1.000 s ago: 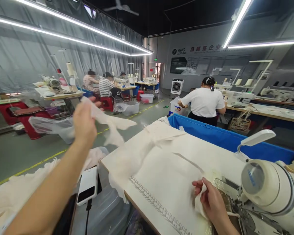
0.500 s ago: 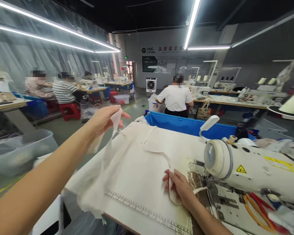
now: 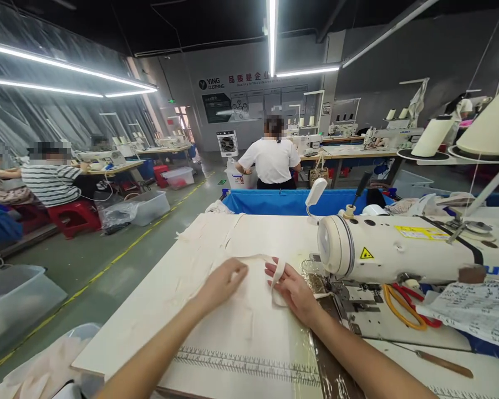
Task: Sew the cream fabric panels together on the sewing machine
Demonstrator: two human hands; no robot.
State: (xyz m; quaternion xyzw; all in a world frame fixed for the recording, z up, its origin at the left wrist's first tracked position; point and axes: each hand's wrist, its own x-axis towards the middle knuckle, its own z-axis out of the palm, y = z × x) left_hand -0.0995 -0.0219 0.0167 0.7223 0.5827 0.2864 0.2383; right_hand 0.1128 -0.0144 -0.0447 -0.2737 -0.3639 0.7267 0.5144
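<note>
My left hand (image 3: 227, 278) is over the middle of the white tabletop, its fingers pinched together and a little blurred. A pale, thin piece of fabric (image 3: 244, 316) hangs beneath it, hard to tell from the table. My right hand (image 3: 294, 289) is palm up beside the sewing machine (image 3: 382, 249), fingers curled around a narrow cream fabric strip (image 3: 279, 272). That strip loops over the fingers; one part stretches toward my left hand, and another tail runs to the machine's needle area. More pale fabric pieces (image 3: 199, 233) lie on the tabletop's far left.
A printed ruler (image 3: 249, 363) runs along the near tabletop. Orange-handled scissors (image 3: 403, 313), a wooden-handled tool (image 3: 444, 364) and a paper sheet (image 3: 478, 310) lie at right. A blue bin (image 3: 270, 202) stands behind the table. A person in white (image 3: 272, 160) works beyond.
My left hand has come down from the far left to the middle, near my right hand, bringing the fabric along. My right hand still holds the strip. The view has turned right.
</note>
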